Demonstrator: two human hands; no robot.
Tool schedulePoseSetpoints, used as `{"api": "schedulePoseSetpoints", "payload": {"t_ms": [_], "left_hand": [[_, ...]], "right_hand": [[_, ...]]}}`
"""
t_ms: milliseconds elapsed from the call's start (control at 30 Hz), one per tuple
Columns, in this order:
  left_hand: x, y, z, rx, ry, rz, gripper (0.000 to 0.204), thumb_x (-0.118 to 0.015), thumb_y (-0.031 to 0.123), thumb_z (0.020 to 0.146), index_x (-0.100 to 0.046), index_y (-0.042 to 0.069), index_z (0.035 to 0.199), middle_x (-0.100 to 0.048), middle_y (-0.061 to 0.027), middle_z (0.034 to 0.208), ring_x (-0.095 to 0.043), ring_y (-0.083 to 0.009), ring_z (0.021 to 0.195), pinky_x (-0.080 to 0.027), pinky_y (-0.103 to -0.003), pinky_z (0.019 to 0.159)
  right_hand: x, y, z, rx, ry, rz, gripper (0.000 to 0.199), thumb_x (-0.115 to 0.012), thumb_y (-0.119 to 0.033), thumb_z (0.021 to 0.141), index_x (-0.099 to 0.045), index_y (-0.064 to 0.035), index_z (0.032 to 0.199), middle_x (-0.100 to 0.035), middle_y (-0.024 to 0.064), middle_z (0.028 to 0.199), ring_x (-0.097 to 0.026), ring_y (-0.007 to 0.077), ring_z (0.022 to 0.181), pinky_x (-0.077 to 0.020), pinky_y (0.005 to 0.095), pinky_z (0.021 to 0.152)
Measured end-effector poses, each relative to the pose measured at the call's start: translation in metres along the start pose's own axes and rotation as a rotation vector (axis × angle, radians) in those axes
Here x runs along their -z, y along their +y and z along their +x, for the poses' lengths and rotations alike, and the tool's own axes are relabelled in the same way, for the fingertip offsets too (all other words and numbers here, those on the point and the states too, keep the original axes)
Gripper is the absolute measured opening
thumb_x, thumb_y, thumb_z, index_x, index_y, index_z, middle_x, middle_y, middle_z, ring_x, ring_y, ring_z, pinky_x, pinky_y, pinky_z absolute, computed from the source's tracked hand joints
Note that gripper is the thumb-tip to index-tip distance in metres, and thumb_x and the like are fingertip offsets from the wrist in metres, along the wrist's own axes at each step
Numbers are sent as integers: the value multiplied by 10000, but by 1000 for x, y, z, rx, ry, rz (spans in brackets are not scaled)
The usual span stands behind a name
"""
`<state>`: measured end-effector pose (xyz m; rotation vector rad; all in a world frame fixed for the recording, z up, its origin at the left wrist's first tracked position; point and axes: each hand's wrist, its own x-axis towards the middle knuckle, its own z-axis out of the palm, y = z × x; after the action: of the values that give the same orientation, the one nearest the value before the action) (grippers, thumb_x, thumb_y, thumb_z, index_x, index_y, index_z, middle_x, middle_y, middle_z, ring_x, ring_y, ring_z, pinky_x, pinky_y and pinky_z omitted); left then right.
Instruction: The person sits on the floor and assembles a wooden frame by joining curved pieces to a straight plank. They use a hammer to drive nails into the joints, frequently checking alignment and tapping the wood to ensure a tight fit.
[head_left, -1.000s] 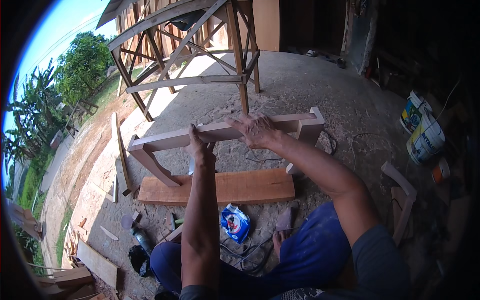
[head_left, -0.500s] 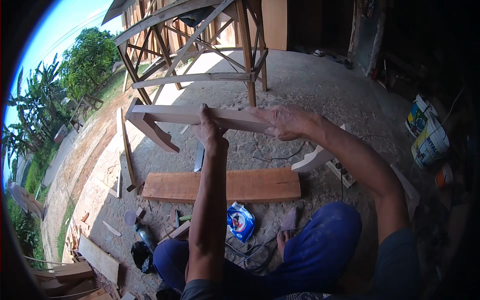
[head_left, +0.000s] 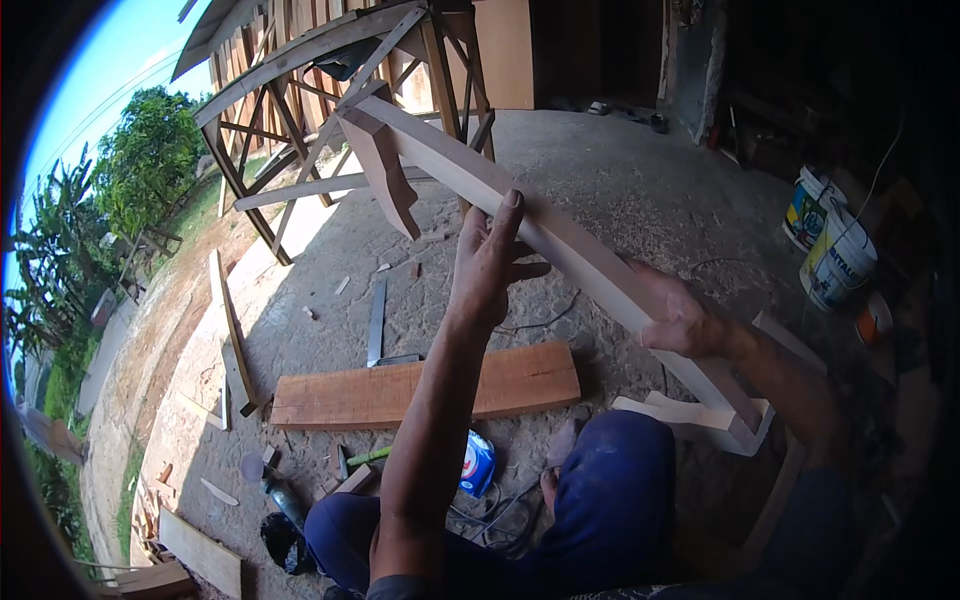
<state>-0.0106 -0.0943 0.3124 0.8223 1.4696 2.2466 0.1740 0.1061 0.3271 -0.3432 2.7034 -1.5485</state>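
A long pale wooden frame piece (head_left: 455,165) slants across the view from far left to near right. A scroll-cut bracket (head_left: 380,170) hangs from its far end, and another curved piece (head_left: 690,415) joins its near end. My left hand (head_left: 483,265) holds the beam near its middle, thumb up against its side and fingers beneath. My right hand (head_left: 685,312) is closed round the beam nearer the right end, some fingers hidden by the wood. On the floor below lies a reddish-brown board (head_left: 340,400), partly covered by my left forearm, with a metal square (head_left: 377,325) behind it.
A wooden trestle stand (head_left: 440,75) stands at the back. Buckets (head_left: 840,265) sit at the right. A blue-and-white packet (head_left: 478,463), a green-handled tool (head_left: 370,456), a power tool (head_left: 284,492), cables (head_left: 500,520) and offcuts (head_left: 200,550) lie near my legs.
The frame piece has swung from nearly level to a steep slant, its left end up and away, its right end down toward me. Both hands moved right with it, the right one lower.
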Motion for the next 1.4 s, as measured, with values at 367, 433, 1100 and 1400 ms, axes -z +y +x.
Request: {"api": "schedulePoseSetpoints", "payload": {"t_ms": [367, 433, 1100, 1400], "left_hand": [[199, -173, -3, 411, 219, 702, 699, -642, 480, 958, -502, -13, 1433, -621, -178, 1353, -610, -278, 1224, -493, -392, 962], [217, -211, -26, 477, 263, 961, 811, -650, 525, 916, -428, -2, 1492, -526, -229, 1454, -493, -373, 1352, -402, -428, 1101], [183, -256, -81, 885, -102, 1331, 1219, -650, 720, 772, -21, 123, 1630, 105, -194, 1687, 191, -408, 1531, 125, -587, 1195], [183, -256, -81, 860, -98, 1326, 1193, -654, 684, 786, -31, 116, 1630, 94, -198, 1687, 174, -414, 1535, 119, -586, 1198]], "right_hand": [[64, 16, 16, -125, 354, 220, 849, -639, -173, 730, -389, -52, 1532, -585, 112, 1192, -577, 166, 996, -506, 317, 841], [81, 33, 46, -132, 414, 239, 825, -654, -184, 748, -398, -54, 1522, -591, 124, 1137, -604, 182, 923, -523, 317, 761], [167, 169, 312, -254, 695, 129, 528, -713, -204, 702, -611, 0, 1178, -646, 174, 874, -672, 284, 655, -575, 419, 585], [145, 178, 311, -348, 655, 106, 498, -734, -251, 639, -686, -29, 1083, -693, 113, 946, -665, 225, 843, -546, 356, 739]]}}
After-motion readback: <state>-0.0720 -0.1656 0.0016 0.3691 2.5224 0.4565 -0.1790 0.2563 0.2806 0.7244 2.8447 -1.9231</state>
